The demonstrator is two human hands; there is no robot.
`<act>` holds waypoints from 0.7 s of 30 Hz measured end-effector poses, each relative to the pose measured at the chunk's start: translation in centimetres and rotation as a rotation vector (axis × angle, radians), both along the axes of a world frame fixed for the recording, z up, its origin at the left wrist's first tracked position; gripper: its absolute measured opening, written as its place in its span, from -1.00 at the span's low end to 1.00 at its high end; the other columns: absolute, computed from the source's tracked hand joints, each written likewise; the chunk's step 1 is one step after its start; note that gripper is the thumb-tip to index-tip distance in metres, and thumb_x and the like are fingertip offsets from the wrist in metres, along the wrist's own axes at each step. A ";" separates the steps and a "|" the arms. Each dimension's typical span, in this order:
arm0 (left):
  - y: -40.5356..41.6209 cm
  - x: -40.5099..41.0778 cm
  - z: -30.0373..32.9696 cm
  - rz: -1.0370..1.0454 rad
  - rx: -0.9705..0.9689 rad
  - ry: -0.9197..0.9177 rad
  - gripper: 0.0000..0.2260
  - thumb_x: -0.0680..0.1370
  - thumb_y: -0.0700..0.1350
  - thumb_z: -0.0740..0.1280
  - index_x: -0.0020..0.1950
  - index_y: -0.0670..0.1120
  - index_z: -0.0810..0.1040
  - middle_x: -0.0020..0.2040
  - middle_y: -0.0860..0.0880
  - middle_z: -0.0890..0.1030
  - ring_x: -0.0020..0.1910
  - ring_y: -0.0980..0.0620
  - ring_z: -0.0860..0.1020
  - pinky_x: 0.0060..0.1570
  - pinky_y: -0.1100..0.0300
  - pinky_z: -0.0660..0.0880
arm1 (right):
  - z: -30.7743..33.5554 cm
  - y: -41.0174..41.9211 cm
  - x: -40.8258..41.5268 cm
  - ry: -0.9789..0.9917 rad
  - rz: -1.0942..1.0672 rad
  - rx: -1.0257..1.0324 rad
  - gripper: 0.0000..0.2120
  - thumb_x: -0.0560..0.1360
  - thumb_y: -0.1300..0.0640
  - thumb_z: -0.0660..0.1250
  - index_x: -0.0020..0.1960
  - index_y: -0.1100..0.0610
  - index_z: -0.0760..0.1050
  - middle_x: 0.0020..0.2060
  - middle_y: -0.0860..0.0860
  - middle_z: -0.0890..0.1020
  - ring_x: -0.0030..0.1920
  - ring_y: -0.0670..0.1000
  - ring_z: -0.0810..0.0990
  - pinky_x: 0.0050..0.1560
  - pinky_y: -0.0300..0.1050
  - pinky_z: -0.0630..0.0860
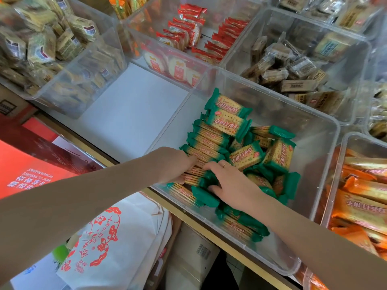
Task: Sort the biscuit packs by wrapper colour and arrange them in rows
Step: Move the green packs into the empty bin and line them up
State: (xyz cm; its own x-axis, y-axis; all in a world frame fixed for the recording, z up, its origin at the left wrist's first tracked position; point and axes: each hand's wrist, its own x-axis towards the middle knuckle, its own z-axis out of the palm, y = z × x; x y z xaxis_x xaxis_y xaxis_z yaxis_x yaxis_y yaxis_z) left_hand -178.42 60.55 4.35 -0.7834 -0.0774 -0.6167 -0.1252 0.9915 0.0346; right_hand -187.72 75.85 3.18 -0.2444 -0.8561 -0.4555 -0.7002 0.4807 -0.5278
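Both hands reach into a clear plastic bin (326,130) at the near edge of the shelf (129,105), among green-wrapped biscuit packs (228,120). The right hand (232,183), a ring on 1 finger, lies palm down on the packs in the bin's middle, its fingers spread and bent over the green ends of a row standing on edge; whether it grips any pack cannot be told. The left hand (178,164) comes over the bin's left wall, fingers curled against the same row's other ends, pressing it from the left. That row runs along the bin's left side toward its far corner, where 2 packs lie flat on top. Loose green packs lie jumbled in the bin's middle and right. Just right, a bin holds orange-wrapped packs (364,197). Farther back stand bins of red-wrapped packs (188,36), brown-wrapped packs (293,72) and, at the far left, pale olive packs (41,45). Below the shelf's near edge hangs a white bag (125,243) with red print.
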 end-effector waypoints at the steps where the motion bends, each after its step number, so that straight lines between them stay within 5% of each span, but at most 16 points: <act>1: 0.0 -0.1 0.0 -0.006 0.016 0.030 -0.66 0.54 -0.03 0.30 0.26 -0.06 0.30 0.09 -0.01 0.52 -0.08 0.04 0.45 -0.09 0.25 0.34 | -0.1 -0.3 0.2 -0.022 -0.020 -0.008 -0.57 0.55 0.10 0.25 0.38 -0.01 0.23 0.21 0.03 0.35 0.16 0.08 0.46 0.06 -0.10 0.39; 5: -0.1 0.4 0.3 -0.095 -0.004 0.168 -0.56 0.53 -0.01 0.31 0.36 -0.02 0.27 0.19 0.01 0.42 0.07 0.07 0.41 -0.08 0.28 0.27 | 0.1 -0.5 0.2 0.041 0.033 0.001 -0.58 0.55 0.06 0.24 0.38 0.00 0.23 0.24 0.01 0.35 0.16 0.10 0.48 0.09 -0.04 0.44; 9: -0.2 0.5 -0.1 -0.110 0.028 0.239 -0.58 0.55 0.00 0.29 0.37 -0.02 0.29 0.17 0.00 0.42 0.08 0.06 0.43 0.01 0.26 0.38 | 2.3 1.4 -1.1 0.170 0.054 -0.075 -0.85 0.54 0.07 0.20 0.11 -0.01 0.33 0.03 -0.08 0.48 -0.11 -0.03 0.51 -0.10 -0.04 0.52; 15: -0.2 0.3 0.0 -0.117 0.010 0.195 -0.57 0.53 -0.04 0.31 0.36 -0.05 0.29 0.21 -0.01 0.42 0.11 0.03 0.43 0.04 0.19 0.40 | 1.1 1.6 1.0 0.339 0.367 0.089 -0.59 0.51 -0.14 0.24 0.27 0.03 0.31 0.14 -0.05 0.44 0.15 0.01 0.45 0.01 -0.06 0.46; 21: -0.3 0.1 0.0 -0.047 0.050 0.185 -0.55 0.50 -0.09 0.35 0.35 -0.06 0.31 0.21 -0.01 0.42 0.10 0.00 0.44 -0.01 0.19 0.38 | 1.6 2.0 -0.6 0.116 0.067 -0.075 -0.80 0.51 -0.02 0.28 0.10 0.01 0.42 -0.09 -0.07 0.56 -0.14 -0.05 0.54 -0.14 -0.04 0.53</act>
